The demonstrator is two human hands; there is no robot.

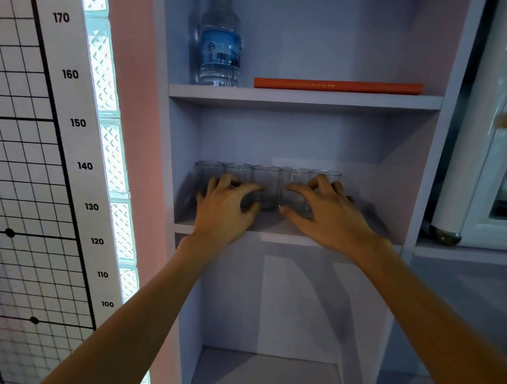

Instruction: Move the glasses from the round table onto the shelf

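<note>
– Forearms (138, 312) first: 2 bare ones stretch from the bottom corners up to the shelf unit (409, 148). What about the hands?

– Both are at the middle shelf (274, 224). The left hand (224, 205) has its fingers curved like a claw in front of the 2nd glass from the left, with the thumb low near the base of the 3rd. The right hand (325, 211) mirrors it: thumb and forefinger lie across the 4th glass, and the other fingers are in front of the 5th.

– Gripping, or only touching?

– I cannot tell. On both hands the fingers are bent and spread, but it is unclear whether they close round anything. The hands are apart, and the 3rd glass shows in the gap between them.

– And the glasses?

– 5 clear glasses (266, 183) stand upright in 1 row on the middle shelf, side by side with rims nearly touching, from the left wall to past the centre.

– Anything else?

– On the upper shelf (305, 98) a water bottle (221, 41) stands at the left and an orange book (336, 85) lies flat just beside it. Left of the unit runs a strip of glass blocks (105, 64), then a height chart (78, 121) marked 100 to 170. At the right stands a white appliance (486, 146) with a glass door.
</note>
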